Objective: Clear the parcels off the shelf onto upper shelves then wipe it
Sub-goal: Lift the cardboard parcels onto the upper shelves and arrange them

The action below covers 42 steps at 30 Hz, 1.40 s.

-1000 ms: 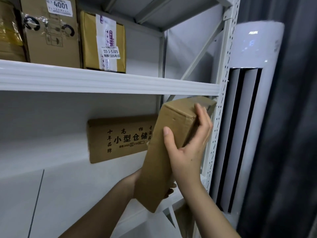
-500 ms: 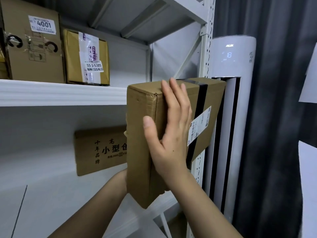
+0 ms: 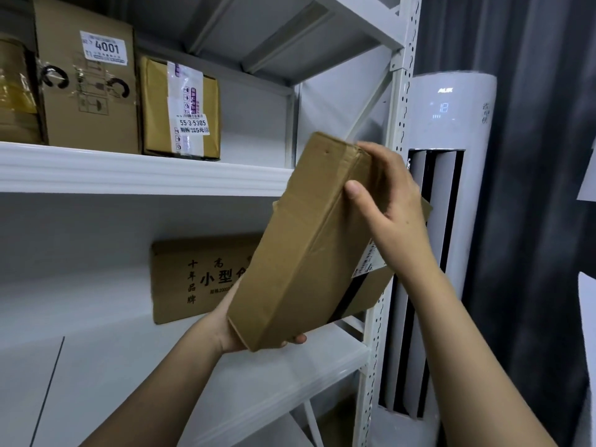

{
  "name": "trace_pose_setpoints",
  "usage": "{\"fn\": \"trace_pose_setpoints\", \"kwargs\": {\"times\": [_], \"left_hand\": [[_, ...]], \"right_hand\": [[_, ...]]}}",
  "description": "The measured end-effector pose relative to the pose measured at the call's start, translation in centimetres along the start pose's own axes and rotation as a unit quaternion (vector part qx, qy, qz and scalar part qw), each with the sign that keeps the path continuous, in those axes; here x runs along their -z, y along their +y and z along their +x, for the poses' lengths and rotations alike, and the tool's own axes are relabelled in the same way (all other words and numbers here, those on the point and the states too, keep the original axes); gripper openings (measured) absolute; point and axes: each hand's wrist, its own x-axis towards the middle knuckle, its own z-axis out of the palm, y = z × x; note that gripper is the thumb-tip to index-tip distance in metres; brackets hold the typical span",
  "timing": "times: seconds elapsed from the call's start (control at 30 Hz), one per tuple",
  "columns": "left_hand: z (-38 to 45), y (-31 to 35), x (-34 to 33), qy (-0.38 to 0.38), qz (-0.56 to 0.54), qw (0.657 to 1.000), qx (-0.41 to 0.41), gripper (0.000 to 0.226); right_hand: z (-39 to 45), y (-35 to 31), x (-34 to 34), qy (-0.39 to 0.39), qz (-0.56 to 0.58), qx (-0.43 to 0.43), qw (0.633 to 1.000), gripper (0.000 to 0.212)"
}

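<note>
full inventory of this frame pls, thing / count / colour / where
held parcel: 1, brown cardboard with black tape and a white label, tilted in front of the rack between both hands
parcels on upper shelf: 3, brown; 4001 box, taped box 55-3-5305, third one at left edge, partly cut off
flat printed box: 1, brown with black characters, against the back of the lower shelf
upper shelf: 1, white
lower shelf: 1, white
tower air conditioner: 1, white, right of the rack
curtain: dark grey, far right
left hand: holds the parcel's bottom end
right hand: grips its top end
</note>
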Motion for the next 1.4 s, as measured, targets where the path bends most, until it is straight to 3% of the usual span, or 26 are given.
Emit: {"fn": "trace_pose_setpoints", "kwargs": {"times": [0.03, 0.2, 0.33, 0.5, 0.6, 0.67, 0.73, 0.83, 0.97, 1.1, 1.3, 1.4], "left_hand": [[-0.3, 0.0, -0.2, -0.026, -0.025, 0.999, -0.002, 0.083], [0.6, 0.1, 0.8, 0.06, -0.17, 0.974, -0.139, 0.069], [1.2, 0.8, 1.3, 0.11, -0.059, 0.978, -0.17, 0.078], [1.7, 0.6, 1.1, 0.122, 0.053, 0.968, -0.211, 0.078], [1.8, 0.1, 0.5, 0.116, 0.107, 0.963, -0.22, 0.083], [1.6, -0.3, -0.2, 0.113, 0.125, 0.954, -0.249, 0.074], [1.5, -0.6, -1.0, 0.12, 0.167, 0.935, -0.288, 0.062], [1.1, -0.5, -2.2, 0.109, 0.265, 0.903, -0.321, 0.071], [0.5, 0.5, -2.7, 0.11, 0.358, 0.889, -0.262, 0.077], [-0.6, 0.9, -2.1, 0.114, 0.416, 0.882, -0.191, 0.074], [-2.7, 2.2, -0.9, 0.117, 0.424, 0.88, -0.177, 0.077], [-3.3, 2.2, -0.7, 0.107, 0.353, 0.906, -0.205, 0.067]], "right_hand": [[0.0, 0.5, 0.2, 0.009, 0.01, -0.018, 1.0, 0.046], [0.0, 2.4, 1.1, 0.047, 0.047, -0.102, 0.993, 0.053], [-0.6, 2.7, 1.5, 0.04, 0.061, -0.14, 0.987, 0.05], [-1.4, 4.0, 3.4, -0.081, 0.118, -0.184, 0.973, 0.06], [-2.7, 5.0, 3.8, -0.067, 0.137, -0.222, 0.963, 0.064], [-3.7, 6.0, 3.9, -0.03, 0.156, -0.264, 0.951, 0.065], [-5.1, 7.2, 4.2, 0.013, 0.191, -0.325, 0.926, 0.061], [-7.7, 8.7, 4.7, 0.077, 0.26, -0.402, 0.874, 0.068], [-11.1, 10.3, 4.4, 0.138, 0.356, -0.502, 0.776, 0.07], [-13.1, 10.8, 4.0, 0.179, 0.398, -0.594, 0.676, 0.053], [-14.8, 11.8, 3.7, 0.222, 0.417, -0.659, 0.585, 0.064], [-15.8, 12.1, 3.4, 0.229, 0.417, -0.689, 0.547, 0.069]]}}
